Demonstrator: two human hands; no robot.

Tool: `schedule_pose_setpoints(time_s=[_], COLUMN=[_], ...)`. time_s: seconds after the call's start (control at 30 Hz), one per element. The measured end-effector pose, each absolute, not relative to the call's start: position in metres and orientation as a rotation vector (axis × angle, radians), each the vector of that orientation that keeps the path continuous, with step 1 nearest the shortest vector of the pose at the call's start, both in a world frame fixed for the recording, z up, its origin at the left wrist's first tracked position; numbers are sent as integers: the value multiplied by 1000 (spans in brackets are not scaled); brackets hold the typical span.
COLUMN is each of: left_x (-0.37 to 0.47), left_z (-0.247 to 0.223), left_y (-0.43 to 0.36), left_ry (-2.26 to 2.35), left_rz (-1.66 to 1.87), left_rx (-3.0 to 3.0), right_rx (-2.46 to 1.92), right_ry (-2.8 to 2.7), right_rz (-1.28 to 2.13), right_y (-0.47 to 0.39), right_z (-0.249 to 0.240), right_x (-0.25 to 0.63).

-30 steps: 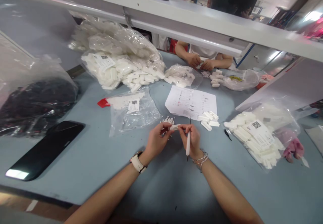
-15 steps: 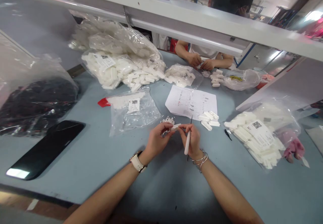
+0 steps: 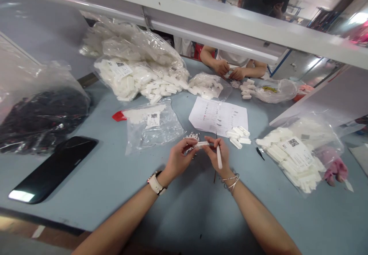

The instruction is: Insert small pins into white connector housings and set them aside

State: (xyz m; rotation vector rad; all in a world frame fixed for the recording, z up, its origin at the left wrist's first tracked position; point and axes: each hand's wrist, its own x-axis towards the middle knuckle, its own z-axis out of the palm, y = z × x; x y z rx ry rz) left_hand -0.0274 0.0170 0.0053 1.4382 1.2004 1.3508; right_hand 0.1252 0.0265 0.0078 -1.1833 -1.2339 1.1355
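Between both hands is a small white oblong plastic piece (image 3: 202, 144), held low over the table. My left hand (image 3: 180, 158) is closed, pinching the left end of it between thumb and fingers. At the other end, the thumb and fingertips of my right hand (image 3: 220, 159) touch the piece. That same closed hand also grips a thin pointed tool with a white handle (image 3: 219, 157), its dark tip pointing away from me. Just behind my left fingertips lies a heap of tiny white and dark parts (image 3: 192, 137). Several similar white pieces (image 3: 239, 136) lie right of my right hand.
A printed sheet (image 3: 212, 113) lies ahead, beside a clear labelled bag (image 3: 152, 130). Bags of white pieces stand at back left (image 3: 129, 79) and right (image 3: 293, 151). A black glossy panel (image 3: 54, 170) lies left. Black tweezers (image 3: 260, 153) lie right. Opposite, a co-worker's hands (image 3: 230, 70) work under a shelf (image 3: 230, 17).
My right fingers have shifted on the white piece, and the tool's handle has swung to the right. My left hand keeps its pinch, nearly still.
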Motion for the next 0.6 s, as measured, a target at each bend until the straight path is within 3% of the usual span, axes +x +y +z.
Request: schedule_pose_setpoints(time_s=[0.6], left_x=[-28], left_z=[9], left_y=[17], left_ry=[1206], left_rz=[1308], left_rx=[1335], right_rx=[-1107], right_ry=[-1138], right_rz=[1261], right_y=[27], right_z=[10], right_x=[124])
